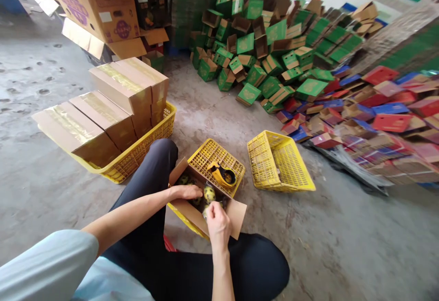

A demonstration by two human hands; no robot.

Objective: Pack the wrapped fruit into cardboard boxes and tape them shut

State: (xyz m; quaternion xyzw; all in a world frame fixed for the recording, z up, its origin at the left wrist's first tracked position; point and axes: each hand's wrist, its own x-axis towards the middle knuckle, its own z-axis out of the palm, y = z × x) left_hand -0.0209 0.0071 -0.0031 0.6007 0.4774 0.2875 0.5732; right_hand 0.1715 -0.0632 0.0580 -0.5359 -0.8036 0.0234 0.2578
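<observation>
An open cardboard box sits between my legs with its flaps spread. Inside lie several rounded items in yellow-and-black patterned wrapping; what the wrapping covers does not show. My left hand reaches flat over the box's left side, fingers stretched out and touching the wrapped items. My right hand is closed in a pinch over the box's right side, beside a wrapped item, and its fingers hide whatever they grip. Just beyond the box, a yellow-and-black tape dispenser rests on a yellow plastic crate.
At left, a yellow crate carries taped cartons. Another yellow crate lies tilted at right. Piles of green boxes and red and blue boxes spread behind. Large open cartons stand at back left.
</observation>
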